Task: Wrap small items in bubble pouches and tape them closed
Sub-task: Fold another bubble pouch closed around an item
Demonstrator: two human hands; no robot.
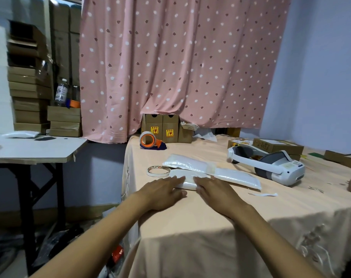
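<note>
Two hands, left hand (160,194) and right hand (218,194), three white bubble pouches (188,163), one flat tape roll (158,171), one orange tape dispenser (150,140) on the cloth-covered desk (190,217), one white headset (271,165), two yellow-labelled cartons (153,127), one plastic bottle (61,92)

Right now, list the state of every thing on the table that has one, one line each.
left hand, fingers straight, pressing on the small pouch
right hand, fingers straight, pressing on the same pouch
small pouch, flat under both hands; taped or not, cannot tell
far pouch, lying flat, untouched
tape ring, lying flat
tape dispenser, standing on edge, roll loaded
headset, lying unworn
</note>
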